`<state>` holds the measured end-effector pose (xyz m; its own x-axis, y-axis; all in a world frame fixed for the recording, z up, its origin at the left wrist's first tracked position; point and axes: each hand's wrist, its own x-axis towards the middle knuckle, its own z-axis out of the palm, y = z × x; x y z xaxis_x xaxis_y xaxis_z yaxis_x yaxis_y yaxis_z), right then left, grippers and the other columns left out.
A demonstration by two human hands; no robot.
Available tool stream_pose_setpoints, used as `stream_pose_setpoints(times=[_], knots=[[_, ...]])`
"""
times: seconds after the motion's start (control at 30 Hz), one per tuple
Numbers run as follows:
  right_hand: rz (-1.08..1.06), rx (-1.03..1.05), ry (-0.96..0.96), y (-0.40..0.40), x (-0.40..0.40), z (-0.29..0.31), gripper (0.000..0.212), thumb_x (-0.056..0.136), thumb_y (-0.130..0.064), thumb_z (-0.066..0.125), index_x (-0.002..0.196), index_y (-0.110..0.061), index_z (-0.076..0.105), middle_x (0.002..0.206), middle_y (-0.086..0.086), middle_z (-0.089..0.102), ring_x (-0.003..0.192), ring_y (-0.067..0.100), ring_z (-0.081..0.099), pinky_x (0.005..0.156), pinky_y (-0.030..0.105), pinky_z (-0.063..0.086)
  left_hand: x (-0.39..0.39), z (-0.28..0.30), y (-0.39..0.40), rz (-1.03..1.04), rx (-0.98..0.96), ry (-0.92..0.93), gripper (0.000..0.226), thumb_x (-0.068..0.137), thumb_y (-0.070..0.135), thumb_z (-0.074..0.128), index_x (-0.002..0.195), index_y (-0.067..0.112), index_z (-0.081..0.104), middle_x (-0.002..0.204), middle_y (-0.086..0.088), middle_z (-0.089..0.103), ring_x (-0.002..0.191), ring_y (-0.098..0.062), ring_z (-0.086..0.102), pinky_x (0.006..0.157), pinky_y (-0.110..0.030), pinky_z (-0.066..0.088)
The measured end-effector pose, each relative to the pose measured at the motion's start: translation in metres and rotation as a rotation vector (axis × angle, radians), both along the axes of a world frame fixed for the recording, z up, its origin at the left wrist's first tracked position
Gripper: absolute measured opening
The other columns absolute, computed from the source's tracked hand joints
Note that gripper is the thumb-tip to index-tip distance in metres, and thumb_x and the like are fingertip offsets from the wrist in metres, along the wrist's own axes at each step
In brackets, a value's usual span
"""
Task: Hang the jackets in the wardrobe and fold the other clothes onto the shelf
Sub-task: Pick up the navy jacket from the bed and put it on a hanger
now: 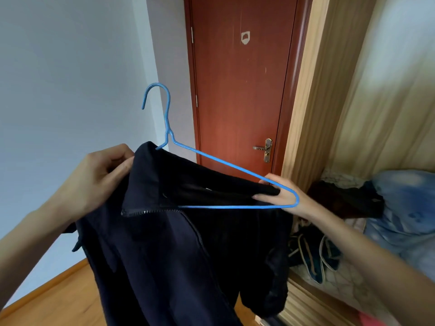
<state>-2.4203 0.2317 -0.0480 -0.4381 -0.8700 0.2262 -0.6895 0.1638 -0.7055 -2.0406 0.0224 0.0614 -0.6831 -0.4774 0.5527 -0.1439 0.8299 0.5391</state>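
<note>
A dark navy zip jacket (164, 243) hangs in front of me, held up in the air. A blue wire hanger (226, 161) sits partly inside its collar, the left arm hidden under the fabric, the hook pointing up. My left hand (101, 177) pinches the jacket's left collar and shoulder. My right hand (282, 196) grips the hanger's right corner together with the jacket's right shoulder fabric. The open wardrobe (329, 114) stands to the right.
A red-brown door (240, 78) with a brass handle is straight ahead. Inside the wardrobe lie dark clothes (346, 201), a blue bundle (404, 208) and shoes (313, 255). A pale wall is on the left, wooden floor (58, 302) below.
</note>
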Motion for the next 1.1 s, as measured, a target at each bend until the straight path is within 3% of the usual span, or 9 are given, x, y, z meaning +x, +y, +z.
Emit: stream_pose_setpoints(times=[0.07,0.13,0.23,0.33,0.57,0.7,0.83,1.03,1.1], knots=[[0.016,0.065,0.003,0.003,-0.006,0.027,0.05,0.07,-0.074,0.081,0.104,-0.039,0.07,0.105,-0.017,0.072,0.107,0.01,0.067,0.096,0.035,0.05,0.003,-0.003,-0.007,0.002,0.002,-0.013,0.048,0.093,0.063,0.046,0.096,0.019,0.065,0.072,0.001,0.069,0.067,-0.014,0.057,0.066,-0.036,0.048],[0.01,0.012,0.019,0.006,-0.008,0.054,0.039,0.076,-0.063,0.082,0.106,-0.04,0.072,0.114,-0.017,0.072,0.115,0.011,0.066,0.104,0.038,0.049,0.002,-0.008,-0.009,0.001,-0.017,-0.029,0.044,0.092,0.062,0.048,0.093,0.022,0.067,0.073,0.003,0.071,0.065,-0.011,0.059,0.066,-0.031,0.049],[0.006,-0.099,0.05,0.008,-0.009,0.084,0.02,0.087,-0.034,0.083,0.104,-0.039,0.074,0.115,-0.01,0.074,0.11,0.013,0.07,0.103,0.039,0.052,-0.006,-0.019,-0.005,0.042,-0.08,-0.057,0.037,0.091,0.059,0.054,0.083,0.026,0.07,0.071,0.005,0.071,0.065,-0.02,0.063,0.062,-0.029,0.048],[-0.048,-0.162,0.103,0.015,-0.002,0.105,0.021,0.089,-0.027,0.081,0.104,-0.038,0.073,0.11,-0.012,0.076,0.105,0.008,0.071,0.104,0.04,0.053,-0.018,-0.026,-0.001,0.14,-0.089,-0.032,0.035,0.086,0.062,0.057,0.079,0.03,0.069,0.066,0.008,0.066,0.059,-0.014,0.054,0.061,-0.032,0.045],[-0.166,-0.258,0.306,0.032,0.022,0.126,0.017,0.096,-0.019,0.07,0.11,-0.029,0.071,0.096,-0.026,0.067,0.084,-0.005,0.062,0.077,-0.001,0.04,-0.049,-0.023,0.03,0.091,-0.046,0.028,0.025,0.093,0.041,0.074,0.079,0.021,0.07,0.064,0.004,0.068,0.054,-0.014,0.053,0.056,-0.029,0.045],[-0.161,-0.27,0.308,0.04,0.038,0.137,0.023,0.099,-0.018,0.066,0.12,-0.027,0.068,0.104,-0.017,0.066,0.086,-0.026,0.054,0.077,-0.006,0.039,-0.071,-0.018,0.056,-0.059,-0.014,0.043,0.029,0.099,0.035,0.07,0.074,0.02,0.064,0.061,0.007,0.063,0.051,-0.005,0.046,0.054,-0.021,0.043],[-0.132,-0.321,0.252,0.05,0.06,0.152,0.026,0.097,-0.015,0.064,0.117,-0.03,0.068,0.109,-0.021,0.07,0.105,-0.014,0.06,0.086,0.001,0.043,-0.09,-0.02,0.067,-0.042,-0.182,-0.006,0.027,0.092,0.048,0.06,0.075,0.026,0.058,0.067,0.01,0.061,0.057,-0.011,0.051,0.059,-0.034,0.048],[0.155,-0.198,0.02,0.074,0.071,0.152,0.028,0.103,-0.037,0.063,0.13,-0.028,0.068,0.118,-0.014,0.074,0.114,0.002,0.068,0.103,0.029,0.051,-0.097,-0.018,0.072,0.002,-0.047,0.22,0.016,0.098,0.024,0.068,0.083,0.021,0.067,0.073,0.004,0.072,0.069,-0.021,0.069,0.066,-0.041,0.053],[0.141,-0.181,0.227,0.074,0.066,0.133,0.037,0.11,-0.043,0.046,0.14,-0.029,0.062,0.117,-0.014,0.069,0.115,0.008,0.062,0.106,0.034,0.046,-0.096,-0.014,0.072,-0.01,0.002,0.233,0.014,0.098,0.023,0.067,0.084,0.019,0.068,0.076,0.002,0.074,0.074,-0.024,0.071,0.069,-0.039,0.052]])
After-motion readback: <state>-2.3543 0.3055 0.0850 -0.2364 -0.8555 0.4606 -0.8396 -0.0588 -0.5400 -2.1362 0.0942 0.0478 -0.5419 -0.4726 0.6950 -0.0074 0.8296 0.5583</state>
